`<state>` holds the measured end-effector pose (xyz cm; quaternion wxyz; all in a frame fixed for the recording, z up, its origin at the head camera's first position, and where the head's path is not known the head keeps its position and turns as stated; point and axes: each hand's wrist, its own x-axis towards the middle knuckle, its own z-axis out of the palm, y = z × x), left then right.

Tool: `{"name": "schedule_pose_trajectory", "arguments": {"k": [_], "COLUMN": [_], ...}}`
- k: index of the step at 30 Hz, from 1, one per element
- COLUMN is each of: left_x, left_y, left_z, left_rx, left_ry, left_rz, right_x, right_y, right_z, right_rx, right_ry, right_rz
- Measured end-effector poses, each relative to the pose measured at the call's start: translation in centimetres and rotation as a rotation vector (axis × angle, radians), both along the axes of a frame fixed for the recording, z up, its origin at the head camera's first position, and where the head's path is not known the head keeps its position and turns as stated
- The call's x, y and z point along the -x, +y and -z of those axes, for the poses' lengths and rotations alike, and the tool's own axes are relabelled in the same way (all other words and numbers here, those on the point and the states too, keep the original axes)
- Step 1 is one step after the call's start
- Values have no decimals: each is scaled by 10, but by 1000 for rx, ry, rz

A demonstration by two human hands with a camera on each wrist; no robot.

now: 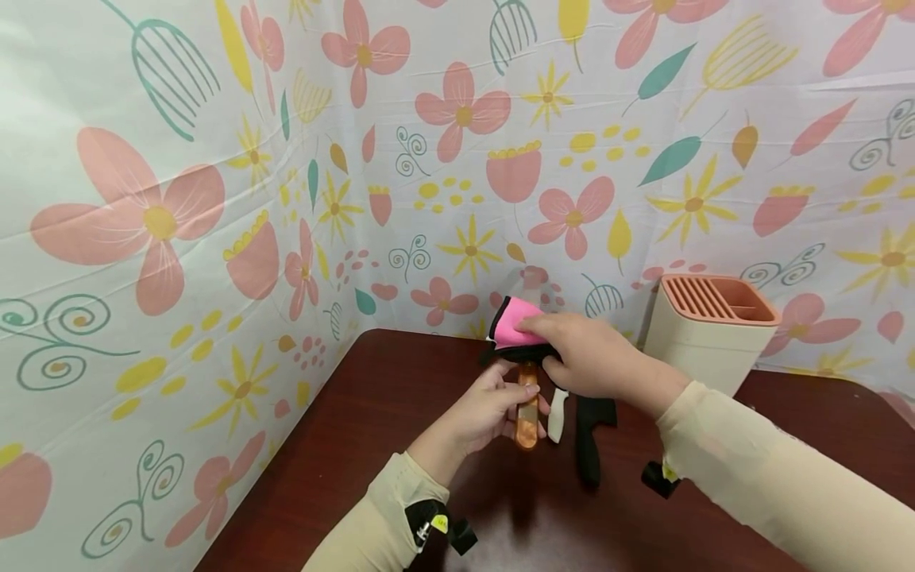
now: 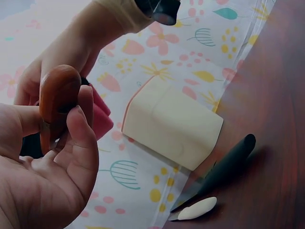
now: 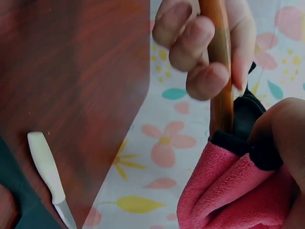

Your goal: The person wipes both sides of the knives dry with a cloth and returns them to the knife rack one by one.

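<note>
My left hand (image 1: pixel 486 409) grips an orange-brown wooden handle (image 1: pixel 527 425) in the head view. The upper end of this handle runs into a pink cloth with black edging (image 1: pixel 513 319), which hides the rest of the tool. My right hand (image 1: pixel 589 353) holds the cloth around that hidden part, thumb on its near side. Seen from the right wrist, the fuzzy pink cloth (image 3: pixel 228 186) is folded about the tool, and the left fingers curl round the wooden handle (image 3: pixel 220 114). Both hands are above the table.
On the dark red-brown table (image 1: pixel 400 413) lie a white-handled knife (image 1: pixel 557 417) and a black-handled knife (image 1: pixel 588 449), just right of my left hand. A cream knife holder with an orange slotted top (image 1: pixel 704 349) stands at the back right. Flower-patterned cloth (image 1: pixel 457 199) hangs behind and at the left.
</note>
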<state>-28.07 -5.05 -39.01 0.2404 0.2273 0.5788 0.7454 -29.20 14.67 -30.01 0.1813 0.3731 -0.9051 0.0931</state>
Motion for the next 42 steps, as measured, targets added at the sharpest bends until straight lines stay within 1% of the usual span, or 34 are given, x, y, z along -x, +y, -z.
{"name": "schedule_pose_trajectory", "arguments": {"k": [5, 12, 15, 18, 21, 23, 27, 29, 32, 35, 38, 40, 42], "left_x": [1, 2, 3, 2, 1, 1, 1, 1, 0, -1, -2, -3, -3], "left_y": [-2, -3, -3, -3, -3, -3, -2, -1, 0, 0, 1, 2, 2], "left_z": [1, 1, 0, 1, 1, 1, 0, -1, -2, -3, -3, -3, -2], "left_rx": [6, 0, -7, -8, -13, -20, -31, -29, -23, -17, -15, -14, -9], "left_ry": [5, 23, 32, 24, 19, 26, 43, 40, 21, 8, 1, -4, -7], "left_rz": [-2, 30, 44, 37, 24, 27, 42, 40, 28, 14, 3, -1, -2], "right_x": [-9, -14, -15, -16, -18, -19, -20, -19, -16, -9, 1, 10, 19], "right_y": [-3, -4, -3, -1, 2, 4, 9, 12, 15, 18, 20, 21, 21], "right_z": [0, -4, -6, -10, -15, -18, -27, -33, -46, -59, -70, -74, -76], "right_rx": [9, 26, 30, 46, 75, 103, 165, 194, 225, 257, 319, 366, 407], "right_ry": [4, -16, -45, -92, -141, -171, -186, -172, -147, -151, -197, -217, -213], "right_rz": [-3, 9, 14, 16, 20, 17, -12, -21, -3, 54, 129, 172, 198]}}
